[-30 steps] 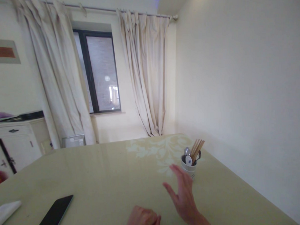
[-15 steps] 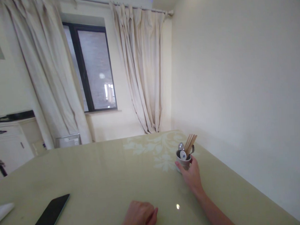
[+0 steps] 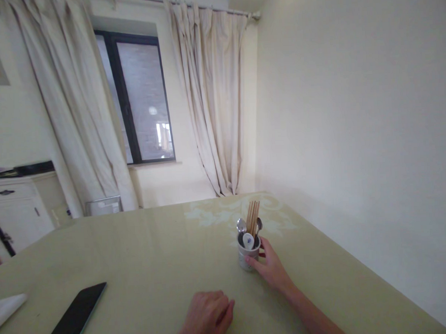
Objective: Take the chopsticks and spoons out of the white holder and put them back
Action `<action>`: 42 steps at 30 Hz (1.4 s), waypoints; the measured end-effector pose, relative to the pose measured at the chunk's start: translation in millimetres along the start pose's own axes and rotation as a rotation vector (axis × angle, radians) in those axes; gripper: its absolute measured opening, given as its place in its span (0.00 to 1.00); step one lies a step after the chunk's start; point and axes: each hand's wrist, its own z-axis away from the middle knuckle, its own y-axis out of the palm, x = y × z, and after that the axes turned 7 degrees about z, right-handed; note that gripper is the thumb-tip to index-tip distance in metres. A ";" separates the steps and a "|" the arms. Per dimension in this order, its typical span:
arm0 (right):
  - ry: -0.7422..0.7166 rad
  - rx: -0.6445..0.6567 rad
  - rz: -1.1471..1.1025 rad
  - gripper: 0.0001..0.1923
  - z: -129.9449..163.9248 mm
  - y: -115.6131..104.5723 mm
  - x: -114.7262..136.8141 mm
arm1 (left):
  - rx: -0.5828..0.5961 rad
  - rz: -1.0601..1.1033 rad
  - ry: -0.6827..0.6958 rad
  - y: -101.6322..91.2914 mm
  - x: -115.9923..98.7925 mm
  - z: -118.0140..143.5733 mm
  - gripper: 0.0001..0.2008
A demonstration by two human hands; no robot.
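Note:
A small white utensil cup [image 3: 246, 257] stands upright on the pale green table [image 3: 156, 258], holding wooden chopsticks [image 3: 252, 216] and spoons [image 3: 241, 226]. My right hand [image 3: 271, 268] wraps around the cup's right side, fingers on its wall. My left hand [image 3: 208, 319] rests on the table near the front edge, fingers curled with nothing in them, well to the left of the cup.
A dark phone [image 3: 73, 318] lies flat at the front left, with a white cloth [image 3: 7, 308] beside it at the edge. A wall runs along the table's right side. Curtains, a window and a white cabinet [image 3: 14, 213] stand beyond the far edge.
My right hand reached out, closed around the cup and has drawn it nearer and leftward across the table. My left hand stayed where it was.

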 end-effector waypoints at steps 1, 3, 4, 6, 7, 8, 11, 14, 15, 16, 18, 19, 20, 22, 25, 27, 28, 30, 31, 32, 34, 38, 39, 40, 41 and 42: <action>-0.015 0.059 -0.013 0.37 3.4 3.5 3.1 | -0.065 0.046 -0.036 -2.6 -0.7 -0.9 0.18; -0.048 0.177 -0.044 0.38 10.9 11.3 9.0 | -0.228 0.173 -0.167 -9.8 -0.5 -3.7 0.17; -0.063 0.227 -0.057 0.38 14.8 15.4 12.2 | -0.318 0.241 -0.260 -14.6 0.9 -6.3 0.16; -0.085 0.300 -0.078 0.39 22.7 23.2 19.9 | -0.480 0.356 -0.457 -26.4 6.9 -15.5 0.15; -0.096 0.326 -0.087 0.39 26.6 26.7 24.5 | -0.536 0.408 -0.542 -33.4 11.3 -22.4 0.14; -0.109 0.354 -0.094 0.39 30.4 29.9 29.3 | -0.570 0.465 -0.611 -41.0 16.1 -31.0 0.16; -0.148 0.446 -0.116 0.40 40.6 36.3 43.7 | -0.503 0.715 -0.707 -64.8 29.1 -63.8 0.29; -0.177 0.527 -0.147 0.41 48.3 38.5 53.7 | -0.303 0.943 -0.748 -84.9 31.7 -96.8 0.33; -0.185 0.539 -0.154 0.40 50.1 38.5 55.8 | -0.237 1.001 -0.756 -89.8 30.1 -105.8 0.33; -0.191 0.542 -0.157 0.39 51.5 38.4 57.2 | -0.177 1.050 -0.761 -93.7 27.8 -113.4 0.33; -0.193 0.535 -0.159 0.37 53.2 37.8 59.0 | -0.072 1.115 -0.761 -98.6 22.8 -124.4 0.34; -0.191 0.531 -0.160 0.37 53.5 37.5 59.5 | -0.032 1.122 -0.755 -99.9 20.7 -128.2 0.33; -0.189 0.528 -0.160 0.37 53.6 37.3 60.0 | 0.000 1.114 -0.745 -100.6 19.2 -131.0 0.32; -0.189 0.530 -0.161 0.37 53.4 37.3 60.8 | 0.025 1.083 -0.717 -101.4 17.3 -134.4 0.28; -0.200 0.523 -0.157 0.38 52.8 37.7 62.3 | 0.027 1.056 -0.671 -103.4 15.0 -135.6 0.27; -0.207 0.525 -0.159 0.38 52.6 37.9 63.4 | 0.037 1.030 -0.638 -106.0 13.0 -134.1 0.27; -0.210 0.526 -0.164 0.38 52.7 37.8 64.0 | 0.041 1.019 -0.627 -107.3 12.1 -132.9 0.27; -0.209 0.532 -0.179 0.39 53.2 37.3 64.9 | 0.040 1.019 -0.620 -109.0 11.0 -130.3 0.27; -0.206 0.532 -0.186 0.39 53.5 37.1 65.2 | 0.036 1.028 -0.622 -109.0 11.0 -129.3 0.27; -0.205 0.531 -0.192 0.39 53.8 37.0 65.3 | 0.031 1.035 -0.621 -108.5 11.3 -128.8 0.27; -0.205 0.526 -0.199 0.39 54.2 37.1 64.6 | 0.012 1.015 -0.607 -106.2 12.6 -129.7 0.27; -0.224 0.510 -0.180 0.38 53.8 38.3 60.2 | -0.125 0.868 -0.557 -104.7 13.6 -138.0 0.28; -0.226 0.506 -0.170 0.38 53.5 38.5 59.0 | -0.184 0.828 -0.534 -106.4 13.0 -140.9 0.28; -0.226 0.503 -0.161 0.38 53.2 38.5 57.8 | -0.247 0.797 -0.507 -109.2 12.0 -143.8 0.28; -0.224 0.503 -0.155 0.37 53.0 38.4 56.8 | -0.308 0.779 -0.484 -113.0 10.6 -146.8 0.28; -0.221 0.504 -0.150 0.37 52.8 38.2 56.0 | -0.364 0.781 -0.471 -117.6 8.8 -149.6 0.27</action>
